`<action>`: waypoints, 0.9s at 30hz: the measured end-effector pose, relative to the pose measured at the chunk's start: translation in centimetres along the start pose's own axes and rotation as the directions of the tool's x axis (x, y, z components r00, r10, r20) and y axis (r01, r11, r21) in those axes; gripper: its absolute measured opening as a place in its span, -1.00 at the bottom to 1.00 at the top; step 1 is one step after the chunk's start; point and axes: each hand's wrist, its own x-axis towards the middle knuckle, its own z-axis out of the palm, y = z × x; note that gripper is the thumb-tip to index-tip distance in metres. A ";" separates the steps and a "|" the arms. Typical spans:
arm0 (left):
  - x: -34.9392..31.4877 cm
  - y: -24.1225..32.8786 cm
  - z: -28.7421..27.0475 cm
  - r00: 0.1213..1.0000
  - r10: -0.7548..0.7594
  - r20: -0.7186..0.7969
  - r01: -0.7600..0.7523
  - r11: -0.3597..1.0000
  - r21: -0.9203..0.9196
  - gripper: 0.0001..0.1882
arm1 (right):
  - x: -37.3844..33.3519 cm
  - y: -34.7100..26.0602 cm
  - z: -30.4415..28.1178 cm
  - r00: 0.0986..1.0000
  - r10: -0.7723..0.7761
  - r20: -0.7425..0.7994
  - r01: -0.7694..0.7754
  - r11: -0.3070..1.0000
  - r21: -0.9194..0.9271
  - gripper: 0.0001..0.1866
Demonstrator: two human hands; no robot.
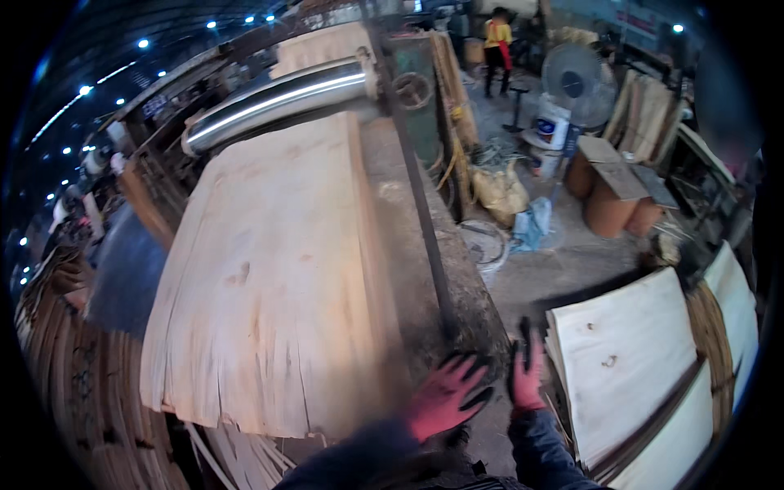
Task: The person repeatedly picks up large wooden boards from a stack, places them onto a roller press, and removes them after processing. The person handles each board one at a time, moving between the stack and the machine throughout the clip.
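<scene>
A broad, pale wood veneer sheet [269, 286] lies on the machine table, its lower edge split and ragged. Beyond its far end runs a shiny metal roller [278, 102]. My left hand [441, 398], in a pink glove with black fingertips, is beside the sheet's near right corner with its fingers spread and nothing held. To its right, my right hand [527, 377], gloved alike, points its fingers upward, empty and close to a stack of whitish veneer sheets [625, 351] without clearly touching it. The table's stained right edge [469, 314] ends just above both hands.
A dark bar [420, 196] slants along the table's right side. On the floor to the right are a sack [500, 194], a blue plastic bag [532, 224], brown drums [612, 204] and a large fan [576, 82]. Another person [497, 51] stands farther back. Veneer strips [90, 392] pile up at left.
</scene>
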 end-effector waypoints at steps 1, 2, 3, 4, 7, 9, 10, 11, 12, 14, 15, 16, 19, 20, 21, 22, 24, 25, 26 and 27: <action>-3.0 0.1 -2.8 0.996 -0.014 -0.092 0.009 0.999 -0.049 -0.41 | -1.6 -1.8 1.5 0.994 -0.106 0.037 0.107 0.993 -0.049 -0.44; -6.0 -0.4 -5.3 0.981 -0.048 -0.190 0.030 0.995 -0.097 -0.38 | -3.0 -4.3 3.1 0.986 -0.127 0.107 0.129 0.992 -0.007 -0.40; -8.9 -1.4 -7.4 0.954 -0.099 -0.283 0.060 0.988 -0.144 -0.34 | -4.3 -6.9 4.7 0.962 -0.214 0.169 0.217 0.976 0.004 -0.39; -12.3 -2.7 -8.0 0.907 -0.204 -0.369 0.173 0.978 -0.117 -0.33 | -5.5 -8.9 6.6 0.924 -0.295 0.243 0.303 0.953 0.003 -0.39; -22.1 -6.9 -9.4 0.766 -0.378 -0.521 0.440 0.898 -0.004 -0.31 | -7.8 -17.4 13.1 0.751 -0.435 0.496 0.535 0.842 -0.071 -0.38; -26.7 -8.5 -10.3 0.745 -0.411 -0.525 0.501 0.865 0.034 -0.30 | -9.5 -19.6 17.5 0.688 -0.485 0.540 0.629 0.769 -0.110 -0.39; -28.5 -9.3 -10.1 0.731 -0.433 -0.528 0.540 0.840 0.059 -0.30 | -10.5 -20.3 19.1 0.679 -0.487 0.549 0.655 0.739 -0.155 -0.40; -30.4 -9.7 -9.8 0.716 -0.456 -0.529 0.560 0.827 0.045 -0.29 | -11.5 -20.5 20.6 0.667 -0.491 0.560 0.681 0.707 -0.192 -0.40; -32.2 -10.0 -9.5 0.701 -0.478 -0.529 0.579 0.815 0.032 -0.28 | -12.7 -19.4 22.1 0.657 -0.382 0.650 0.674 0.683 -0.281 -0.41; -35.3 -11.2 -8.7 0.673 -0.552 -0.492 0.629 0.778 -0.013 -0.24 | -13.6 -18.5 23.0 0.677 -0.406 0.614 0.677 0.669 -0.306 -0.42; -36.3 -12.0 -8.3 0.660 -0.561 -0.499 0.647 0.762 -0.001 -0.24 | -13.5 -18.4 23.0 0.686 -0.422 0.593 0.681 0.660 -0.319 -0.42; -37.5 -12.1 -7.9 0.638 -0.587 -0.498 0.680 0.734 0.006 -0.24 | -14.0 -18.5 23.1 0.673 -0.436 0.598 0.697 0.643 -0.316 -0.43; -39.0 -13.4 -7.4 0.626 -0.599 -0.500 0.695 0.719 0.010 -0.24 | -14.0 -19.4 23.5 0.653 -0.415 0.634 0.712 0.622 -0.326 -0.43; -38.8 -13.9 -7.5 0.631 -0.588 -0.505 0.685 0.729 0.007 -0.24 | -13.8 -19.2 23.6 0.652 -0.411 0.637 0.712 0.621 -0.328 -0.42; -38.5 -14.3 -7.6 0.638 -0.577 -0.510 0.672 0.740 0.003 -0.24 | -13.9 -19.0 23.6 0.654 -0.411 0.635 0.714 0.614 -0.338 -0.42; -38.2 -14.4 -8.1 0.647 -0.572 -0.505 0.685 0.726 0.056 -0.23 | -13.9 -19.2 23.6 0.655 -0.414 0.632 0.716 0.609 -0.342 -0.41; -37.8 -15.7 -8.3 0.664 -0.527 -0.531 0.673 0.731 0.116 -0.22 | -13.0 -19.9 23.2 0.657 -0.348 0.669 0.690 0.635 -0.347 -0.38; -37.2 -16.6 -8.3 0.680 -0.499 -0.536 0.660 0.736 0.151 -0.22 | -12.7 -20.7 22.9 0.667 -0.354 0.655 0.675 0.659 -0.332 -0.37; -37.2 -17.2 -8.3 0.686 -0.522 -0.506 0.677 0.714 0.181 -0.23 | -12.6 -21.9 23.3 0.672 -0.369 0.642 0.663 0.686 -0.299 -0.36; -37.4 -18.0 -7.9 0.690 -0.545 -0.476 0.691 0.692 0.210 -0.23 | -12.5 -23.3 23.7 0.678 -0.383 0.628 0.650 0.711 -0.268 -0.35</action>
